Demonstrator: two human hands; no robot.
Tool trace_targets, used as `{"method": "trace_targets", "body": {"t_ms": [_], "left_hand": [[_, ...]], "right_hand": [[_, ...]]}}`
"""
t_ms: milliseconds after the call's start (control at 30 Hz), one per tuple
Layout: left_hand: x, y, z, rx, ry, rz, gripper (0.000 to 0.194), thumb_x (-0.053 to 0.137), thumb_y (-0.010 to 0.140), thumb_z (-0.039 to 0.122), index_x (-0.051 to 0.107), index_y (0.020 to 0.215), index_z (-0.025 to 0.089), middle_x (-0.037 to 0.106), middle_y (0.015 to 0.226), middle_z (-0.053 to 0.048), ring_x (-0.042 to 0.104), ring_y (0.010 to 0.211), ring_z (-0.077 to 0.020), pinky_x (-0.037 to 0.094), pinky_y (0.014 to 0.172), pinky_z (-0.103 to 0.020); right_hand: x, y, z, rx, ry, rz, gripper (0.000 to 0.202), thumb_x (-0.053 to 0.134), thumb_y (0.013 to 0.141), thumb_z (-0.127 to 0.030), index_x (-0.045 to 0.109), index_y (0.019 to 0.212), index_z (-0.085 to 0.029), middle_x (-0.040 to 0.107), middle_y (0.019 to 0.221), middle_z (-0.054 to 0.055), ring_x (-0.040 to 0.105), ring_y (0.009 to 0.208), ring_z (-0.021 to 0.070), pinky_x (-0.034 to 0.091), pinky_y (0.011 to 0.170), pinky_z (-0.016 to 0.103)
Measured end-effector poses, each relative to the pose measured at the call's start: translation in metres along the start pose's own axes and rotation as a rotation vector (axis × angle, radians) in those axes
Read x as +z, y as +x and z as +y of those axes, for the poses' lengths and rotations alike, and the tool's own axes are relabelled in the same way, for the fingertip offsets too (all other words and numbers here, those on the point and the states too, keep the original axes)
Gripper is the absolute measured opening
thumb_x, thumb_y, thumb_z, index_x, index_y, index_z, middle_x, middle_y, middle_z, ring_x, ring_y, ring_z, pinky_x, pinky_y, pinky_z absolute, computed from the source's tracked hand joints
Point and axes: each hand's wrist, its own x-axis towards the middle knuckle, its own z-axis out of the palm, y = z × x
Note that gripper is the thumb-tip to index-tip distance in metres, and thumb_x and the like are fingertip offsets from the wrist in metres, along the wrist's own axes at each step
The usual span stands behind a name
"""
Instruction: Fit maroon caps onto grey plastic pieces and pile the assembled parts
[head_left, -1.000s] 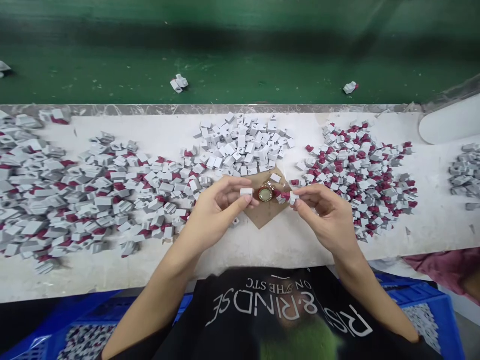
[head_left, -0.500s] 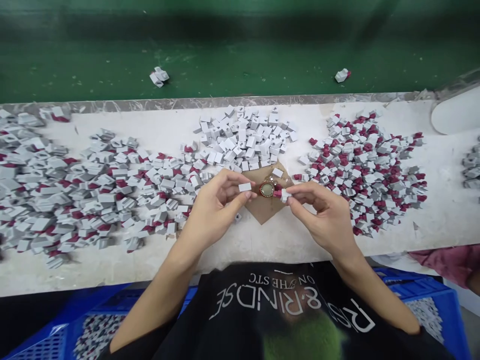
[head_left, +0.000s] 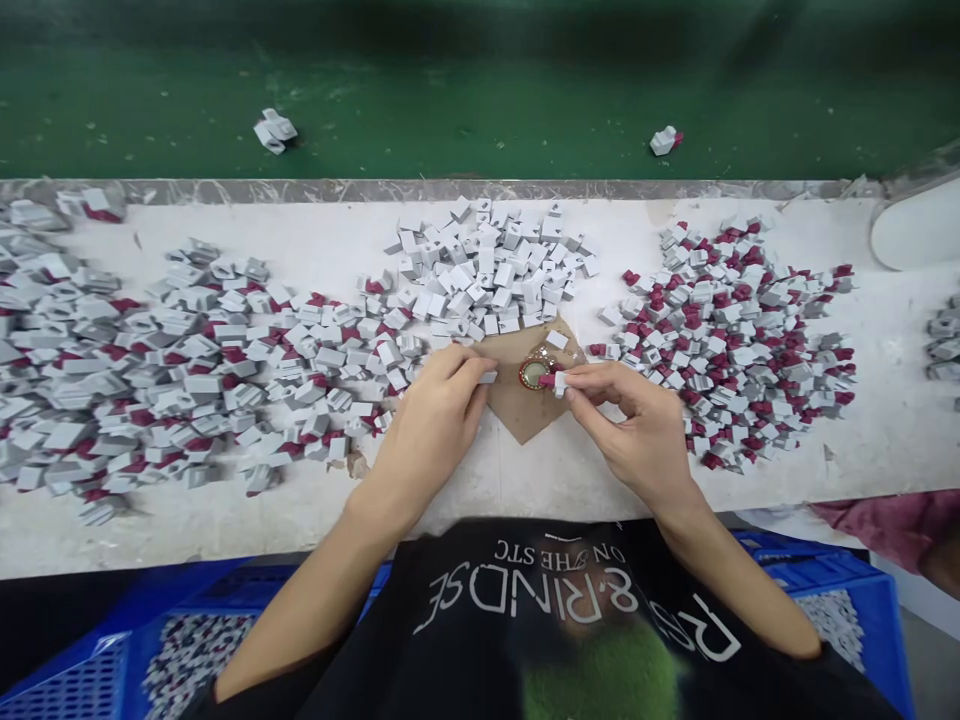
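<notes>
My left hand (head_left: 442, 415) is closed on a small grey-white plastic block (head_left: 487, 378), mostly hidden by the fingers. Between the thumb and forefinger of my right hand (head_left: 630, 415) is a small grey and maroon plastic piece (head_left: 556, 382), its maroon end pointing left. That end overlaps a round ornament with a beaded rim (head_left: 534, 374), which sits on a brown cardboard square (head_left: 525, 425) between my hands. A loose white block (head_left: 556, 340) lies on the cardboard's upper part. Just beyond the cardboard is a heap of plain grey-white blocks (head_left: 495, 265).
Heaps of grey and maroon pieces cover the white table (head_left: 487, 490) at left (head_left: 172, 370) and right (head_left: 739, 340). A green surface (head_left: 465, 100) beyond the edge holds two small clusters of pieces. Blue crates (head_left: 877, 610) of parts stand below. Another person's sleeve (head_left: 877, 525) shows at right.
My left hand has turned palm down, covering more of its block. My right hand has shifted slightly left, bringing its piece over the ornament's edge. On the green surface, both clusters appear farther left.
</notes>
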Motion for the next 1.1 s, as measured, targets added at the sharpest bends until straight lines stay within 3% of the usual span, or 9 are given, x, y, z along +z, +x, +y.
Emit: {"method": "trace_targets", "body": {"t_ms": [167,300,500,667,833,967,1100], "left_hand": [[-0.005,-0.004,0.003,0.013,-0.022,-0.055,0.027,0.052,0.113,0.012,0.073,0.131,0.015,0.074,0.128,-0.016,0.076,0.118,-0.0318,0.065,0.101,-0.048],[-0.006,-0.006,0.006,-0.025,-0.019,-0.081,0.028,0.049,0.113,0.010,0.074,0.125,0.017,0.075,0.123,-0.013,0.077,0.112,-0.0318,0.064,0.092,-0.046],[-0.015,-0.001,0.010,-0.054,-0.074,-0.046,0.022,0.055,0.108,0.011,0.074,0.116,0.019,0.076,0.117,-0.012,0.077,0.110,-0.0322,0.065,0.096,-0.048],[-0.031,0.017,0.023,-0.210,-0.436,-0.024,0.010,0.074,0.104,0.022,0.076,0.113,0.024,0.081,0.113,-0.007,0.080,0.104,-0.0280,0.068,0.094,-0.043],[-0.034,0.045,0.035,-0.285,-0.918,-0.051,0.021,0.091,0.098,0.034,0.079,0.112,0.022,0.086,0.106,-0.008,0.085,0.097,-0.0260,0.071,0.085,-0.036],[-0.029,0.060,0.039,-0.248,-1.086,-0.073,0.025,0.094,0.098,0.036,0.080,0.113,0.022,0.089,0.111,-0.008,0.086,0.097,-0.0238,0.072,0.089,-0.035],[-0.026,0.066,0.041,-0.242,-1.166,-0.101,0.027,0.096,0.096,0.034,0.082,0.116,0.022,0.089,0.113,-0.008,0.087,0.094,-0.0225,0.074,0.092,-0.036]], "right_hand": [[0.000,0.000,0.001,-0.026,0.014,0.006,0.013,0.076,0.104,-0.019,0.085,0.103,-0.028,0.089,0.107,0.006,0.084,0.093,0.0244,0.072,0.077,0.040],[-0.001,0.001,0.001,-0.051,-0.008,0.006,0.014,0.075,0.104,-0.019,0.085,0.102,-0.029,0.090,0.106,0.006,0.084,0.090,0.0241,0.071,0.075,0.040],[0.000,0.001,-0.002,-0.051,-0.030,0.008,0.014,0.075,0.104,-0.019,0.084,0.100,-0.028,0.089,0.104,0.006,0.080,0.086,0.0230,0.065,0.068,0.038],[-0.007,0.013,-0.003,0.086,0.215,0.109,0.006,0.086,0.098,-0.023,0.086,0.099,-0.029,0.087,0.098,0.003,0.080,0.087,0.0221,0.066,0.077,0.037],[-0.018,0.034,-0.003,0.189,0.579,0.130,0.011,0.095,0.091,-0.033,0.085,0.095,-0.031,0.085,0.094,-0.001,0.081,0.086,0.0203,0.068,0.082,0.036],[-0.019,0.042,-0.007,0.219,0.673,0.056,0.014,0.096,0.093,-0.039,0.083,0.097,-0.033,0.086,0.100,0.000,0.084,0.097,0.0243,0.070,0.092,0.044],[-0.016,0.044,-0.012,0.219,0.734,0.087,0.018,0.099,0.089,-0.040,0.084,0.096,-0.033,0.088,0.100,0.000,0.084,0.094,0.0241,0.070,0.094,0.045]]}}
